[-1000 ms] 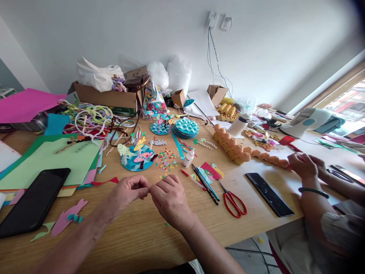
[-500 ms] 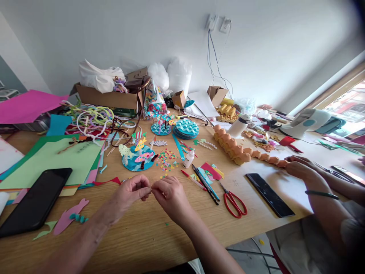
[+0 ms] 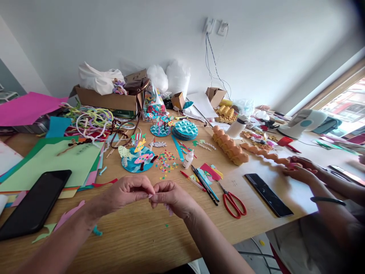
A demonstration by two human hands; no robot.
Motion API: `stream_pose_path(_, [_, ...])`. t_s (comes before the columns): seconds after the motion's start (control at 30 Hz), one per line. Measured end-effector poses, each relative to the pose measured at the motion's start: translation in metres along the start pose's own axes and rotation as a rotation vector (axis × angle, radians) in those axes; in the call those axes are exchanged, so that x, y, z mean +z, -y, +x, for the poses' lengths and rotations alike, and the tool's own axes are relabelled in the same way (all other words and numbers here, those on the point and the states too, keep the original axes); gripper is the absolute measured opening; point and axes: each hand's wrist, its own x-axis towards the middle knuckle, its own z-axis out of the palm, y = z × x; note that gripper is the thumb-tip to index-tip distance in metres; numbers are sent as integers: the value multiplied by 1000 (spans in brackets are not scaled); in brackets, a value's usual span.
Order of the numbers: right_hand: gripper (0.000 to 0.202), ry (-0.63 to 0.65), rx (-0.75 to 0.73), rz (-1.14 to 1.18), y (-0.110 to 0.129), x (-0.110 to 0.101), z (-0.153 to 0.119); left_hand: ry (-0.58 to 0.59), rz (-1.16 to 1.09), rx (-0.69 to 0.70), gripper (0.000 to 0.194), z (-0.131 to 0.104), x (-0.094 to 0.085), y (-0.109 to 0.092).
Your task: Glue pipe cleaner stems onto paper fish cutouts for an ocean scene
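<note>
My left hand (image 3: 132,192) and my right hand (image 3: 169,196) meet fingertip to fingertip above the wooden table (image 3: 154,243). Both are closed in a pinch on a small pale pink piece (image 3: 150,196). More of something pale pink or lilac (image 3: 169,210) hangs below my right fingers. Just beyond my hands stands a blue wavy disc (image 3: 131,166) with paper fish on it, and small coloured dots (image 3: 166,161) lie beside it. A pink paper fish (image 3: 68,215) is partly hidden by my left forearm, near a blue curl (image 3: 97,231).
Red-handled scissors (image 3: 234,203), pens (image 3: 205,185) and a glue bottle (image 3: 188,159) lie to the right. A black phone (image 3: 37,201) rests at left by green paper (image 3: 54,163). Another person's hands (image 3: 302,171) hold something at an orange egg-carton strip (image 3: 264,153).
My left hand has turned and my left forearm now covers part of the pink fish. Pale pink material now shows at my fingers. The other person's hands have shifted and show something pink.
</note>
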Motion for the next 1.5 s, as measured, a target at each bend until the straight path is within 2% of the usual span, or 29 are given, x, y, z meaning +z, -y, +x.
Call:
stream_pose_path(0.1, [18,13,-47,99,-3,1,2,2,50,26,9,2,-2,-1])
stream_pose_path(0.3, [20,-21,-43,159,-12,3,3,40,134,89,11,3,-4,3])
stream_pose_path(0.47, [24,-14,-21,237,-15,7,6,25,175,165,10,3,-3,5])
stream_pose_path(0.63, [25,-60,-56,225,-16,10,5,-16,263,153,12,3,-1,2])
stream_pose_path(0.8, [25,-221,-8,39,-12,13,-3,-93,363,53,14,4,6,-8])
stream_pose_path(0.9, [20,-274,-6,-108,-8,15,-5,-123,432,-49,14,5,11,-15])
stream_pose_path(0.97, [16,-314,-85,-270,-8,17,-6,-140,453,-112,13,6,13,-16])
stream_pose_path(1.03, [16,-408,-226,-505,-8,20,-7,-178,435,-178,11,6,16,-12])
stream_pose_path(1.1, [17,-511,-357,-731,-8,23,-8,-226,346,-246,9,6,19,-4])
stream_pose_path(1.17, [17,-548,-388,-821,-9,23,-9,-255,178,-280,7,5,23,6])
stream_pose_path(1.23, [17,-522,-346,-759,-9,21,-9,-265,5,-263,10,2,27,12])
stream_pose_path(1.3, [18,-488,-294,-640,-10,18,-8,-281,-61,-223,13,0,30,14])
stream_pose_path(1.5, [22,-376,-156,-328,-9,18,-7,-468,299,-34,13,-5,33,8])
